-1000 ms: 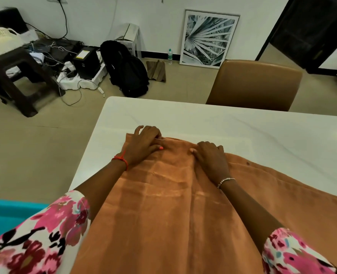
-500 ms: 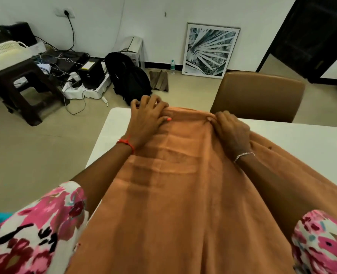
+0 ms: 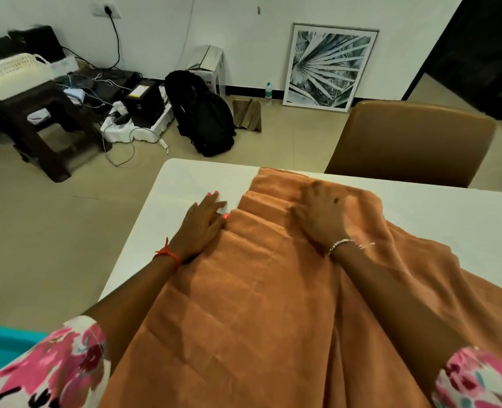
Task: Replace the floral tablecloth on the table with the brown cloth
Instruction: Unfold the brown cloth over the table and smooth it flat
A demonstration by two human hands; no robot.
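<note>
Brown cloth (image 3: 244, 304) back down on tbl (image 3: 450, 219)

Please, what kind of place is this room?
Probably a living or dining room in a home: a white table with a tan chair, a framed leaf print leaning against the wall, and a black backpack beside loose cables on the floor.

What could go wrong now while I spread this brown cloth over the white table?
The brown cloth lies bunched in lengthwise folds under the right hand; pressing may set it crooked. Its far edge reaches the table rim near the chair and might snag there.
</note>
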